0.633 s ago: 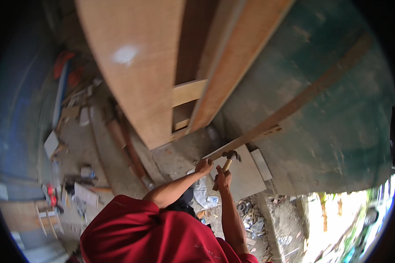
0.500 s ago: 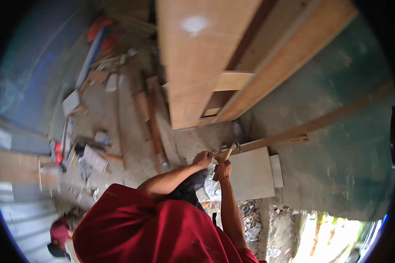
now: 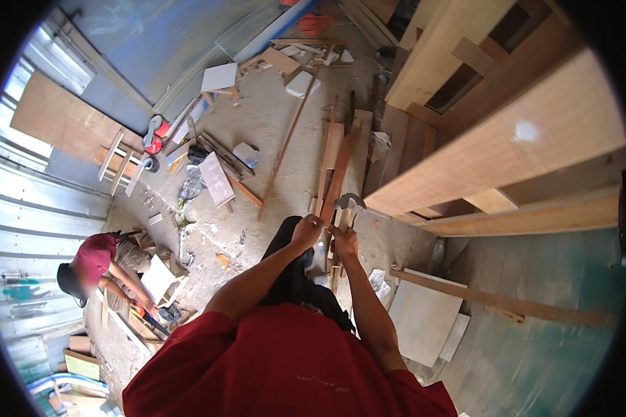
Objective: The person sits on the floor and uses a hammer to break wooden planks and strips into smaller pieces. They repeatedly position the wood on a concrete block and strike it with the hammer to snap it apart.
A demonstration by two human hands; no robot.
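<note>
My right hand is wrapped round the pale wooden handle of a claw hammer, whose dark metal head points away from me. Close beside it on the left, my left hand is closed, its fingertips pinched together. Whatever those fingers hold is too small to make out. Both hands are in front of my body, above reddish-brown boards on the floor.
A large wooden frame with panels stands at the right. Below it lie a pale flat board and a long plank. Wood scraps litter the floor. At the left a co-worker bends over a pale wooden piece.
My view has swung left, bringing the co-worker and the left wall further in. The hammer stays in my right hand; my left hand remains closed beside it.
</note>
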